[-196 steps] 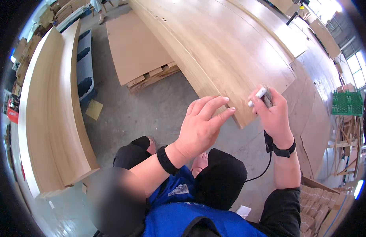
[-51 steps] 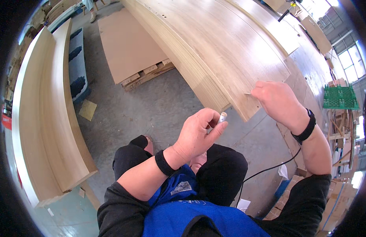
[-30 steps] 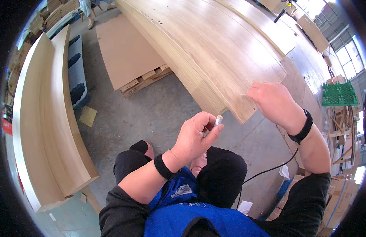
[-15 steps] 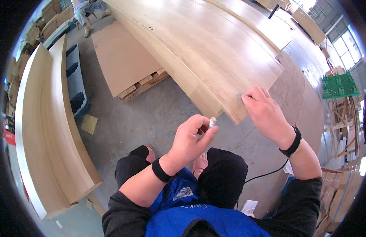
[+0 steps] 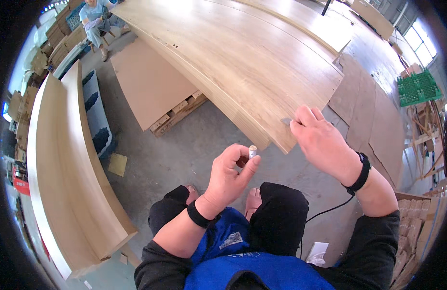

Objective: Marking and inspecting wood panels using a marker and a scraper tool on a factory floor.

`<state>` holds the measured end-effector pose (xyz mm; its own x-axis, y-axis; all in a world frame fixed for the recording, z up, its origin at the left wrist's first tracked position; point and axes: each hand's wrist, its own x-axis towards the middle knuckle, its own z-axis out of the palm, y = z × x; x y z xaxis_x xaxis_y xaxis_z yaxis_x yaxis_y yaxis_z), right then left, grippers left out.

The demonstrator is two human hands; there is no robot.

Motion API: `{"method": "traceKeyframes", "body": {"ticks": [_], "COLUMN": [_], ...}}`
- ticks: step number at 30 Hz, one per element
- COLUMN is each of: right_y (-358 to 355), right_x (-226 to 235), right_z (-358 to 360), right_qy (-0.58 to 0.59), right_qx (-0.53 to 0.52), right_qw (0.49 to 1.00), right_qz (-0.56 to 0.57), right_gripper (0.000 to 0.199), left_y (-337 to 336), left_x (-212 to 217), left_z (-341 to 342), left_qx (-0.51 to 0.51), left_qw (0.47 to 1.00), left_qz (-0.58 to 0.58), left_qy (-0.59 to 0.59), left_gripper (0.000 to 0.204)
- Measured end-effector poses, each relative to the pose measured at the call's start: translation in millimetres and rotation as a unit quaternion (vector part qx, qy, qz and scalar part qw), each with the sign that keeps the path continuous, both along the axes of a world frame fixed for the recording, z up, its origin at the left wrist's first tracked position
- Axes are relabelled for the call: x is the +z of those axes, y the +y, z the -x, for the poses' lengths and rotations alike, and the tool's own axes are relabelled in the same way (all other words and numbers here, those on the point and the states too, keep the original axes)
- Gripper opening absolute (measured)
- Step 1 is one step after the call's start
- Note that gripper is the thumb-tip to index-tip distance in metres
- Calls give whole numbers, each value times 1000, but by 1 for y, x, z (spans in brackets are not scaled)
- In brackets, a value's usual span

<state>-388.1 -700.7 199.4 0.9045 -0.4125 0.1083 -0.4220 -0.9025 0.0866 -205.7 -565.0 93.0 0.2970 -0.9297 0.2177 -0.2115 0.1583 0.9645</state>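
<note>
My left hand (image 5: 228, 174) is closed around a short white stick with a tan tip (image 5: 253, 152), held upright between thumb and fingers. Pinched in my right hand (image 5: 325, 140) is a small flat grey blade (image 5: 285, 121), mostly covered by the fingers. The blade is at the near corner of the top wood-grain panel (image 5: 242, 72), which lies on a stack of similar panels. Whether its edge touches the surface I cannot tell. The left hand is in the air, short of the stack's near end. Both wrists wear black bands.
Long wood-grain panels (image 5: 56, 179) stand at the left. A cardboard-topped pallet (image 5: 151, 82) lies beside the stack. A person (image 5: 95, 21) sits at the far left. A black cable (image 5: 329, 210) runs near my right knee, and a green plastic crate (image 5: 416, 88) is at right.
The view has shifted slightly, showing more of the seated person. Both hands appear a little farther left and lower, still holding the stick and the blade.
</note>
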Motion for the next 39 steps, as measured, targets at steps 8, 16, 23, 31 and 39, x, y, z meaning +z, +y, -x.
{"method": "traceKeyframes", "body": {"ticks": [8, 16, 23, 31, 39], "right_y": [3, -13, -14, -7, 4], "right_x": [18, 28, 23, 12, 19], "right_z": [9, -10, -18, -15, -8], "right_qy": [33, 58, 78, 72, 95], "right_qx": [-1, 14, -24, -11, -9], "right_qw": [999, 998, 997, 997, 995], "right_qz": [-41, 16, 9, 20, 7], "right_gripper": [15, 7, 9, 8, 5], "left_y": [6, 7, 7, 4, 4], "left_x": [3, 8, 6, 5, 4], "left_z": [-6, -7, -9, -6, -8], "left_qx": [10, 6, 9, 7, 13], "left_qw": [999, 1000, 999, 999, 999], "left_qz": [36, 30, 43, 46, 42], "left_qy": [-9, -1, -14, -14, -31], "left_gripper": [10, 12, 11, 12, 13]}}
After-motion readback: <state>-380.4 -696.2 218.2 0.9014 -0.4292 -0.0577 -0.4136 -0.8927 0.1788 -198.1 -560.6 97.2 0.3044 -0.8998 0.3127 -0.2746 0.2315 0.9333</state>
